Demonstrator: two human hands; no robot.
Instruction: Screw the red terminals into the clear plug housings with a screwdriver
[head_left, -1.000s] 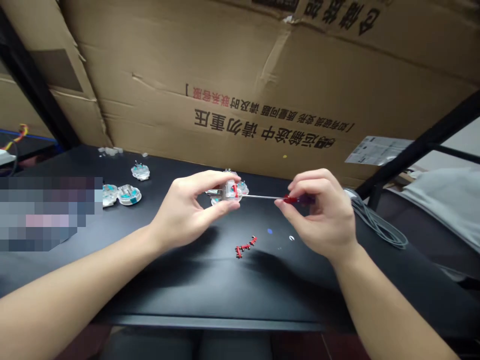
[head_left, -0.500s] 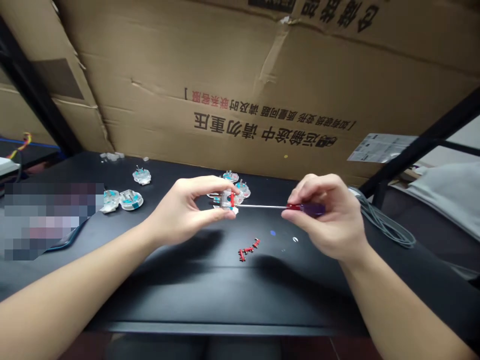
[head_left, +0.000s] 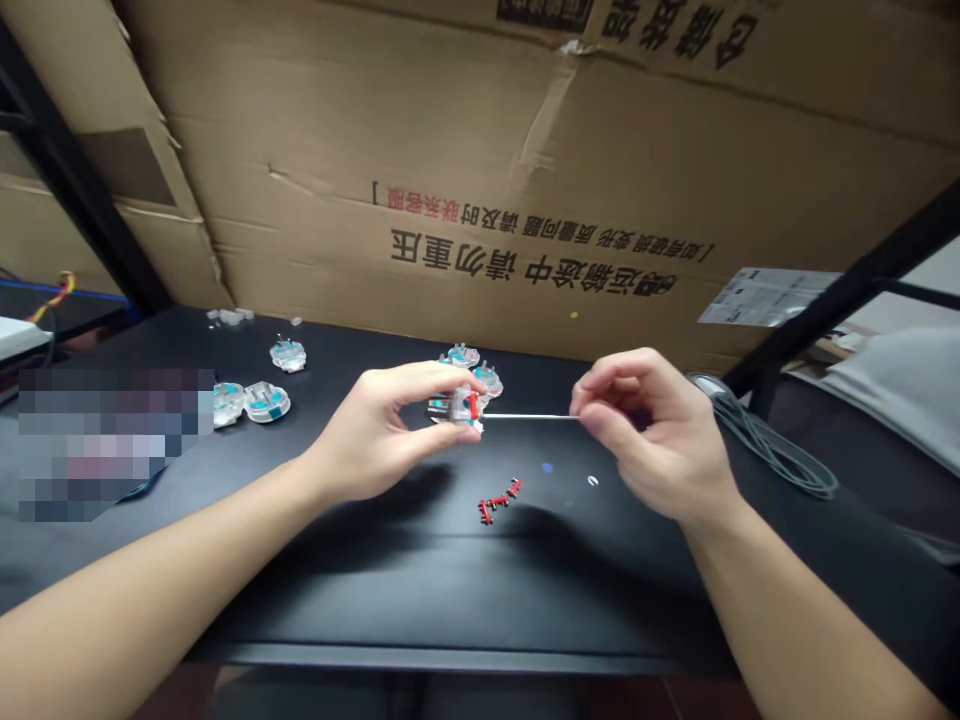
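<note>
A: What fills the background?
B: A huge brown cardboard panel (head_left: 315, 120), printed with upside-down black and red characters, stands behind a matte black tabletop (head_left: 420, 610); the frame cuts off the panel's top.
A: And the hands?
B: The left hand (head_left: 386, 430) pinches a clear plastic piece between thumb and fingers above the middle of the table. The right hand (head_left: 660, 430) is closed around a slim tool with a straight silver shaft.
A: At far left?
B: A pixelated block (head_left: 97, 445) masks whatever lies there. At right, a looped grey cable (head_left: 780, 450) passes partly behind the right hand.
A: Other parts?
B: Clear round units with turquoise insides: a pair (head_left: 267, 402) partly covered by the block, one alone (head_left: 288, 354) farther back, and a cluster (head_left: 472, 362) partly hidden behind the left hand.
A: The work itself?
B: The slim tool (head_left: 529, 416) points level at the red-marked face of the clear plastic piece (head_left: 463, 404); its handle is mostly hidden, its tip too small to tell whether it touches.
A: Smallest items?
B: Small red parts (head_left: 498, 501) in a crooked row, a white sliver (head_left: 593, 481) and a blue dot (head_left: 547, 468).
</note>
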